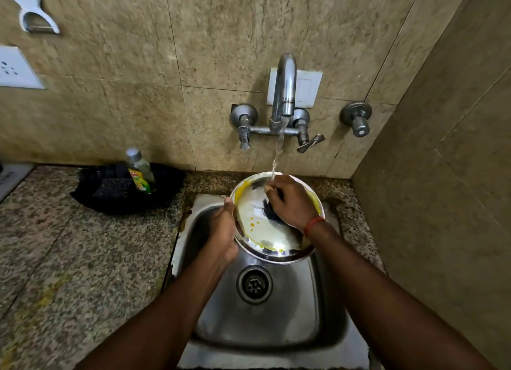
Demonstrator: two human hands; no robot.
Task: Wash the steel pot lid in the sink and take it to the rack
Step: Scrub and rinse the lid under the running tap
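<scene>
The steel pot lid (262, 231) is tilted over the back of the steel sink (276, 322), its face toward me, with yellow food stains on it. My left hand (224, 231) grips its left rim. My right hand (290, 201) lies on the lid's upper face with fingers curled, over a dark thing at the lid's middle that I cannot identify. Water runs from the tap (283, 93) onto my right hand's fingers and the lid.
A dish soap bottle (139, 172) stands on a black cloth or tray (116, 192) on the granite counter (69, 259) left of the sink. Tiled walls close in behind and to the right. The drain (254, 284) lies below the lid. No rack is in view.
</scene>
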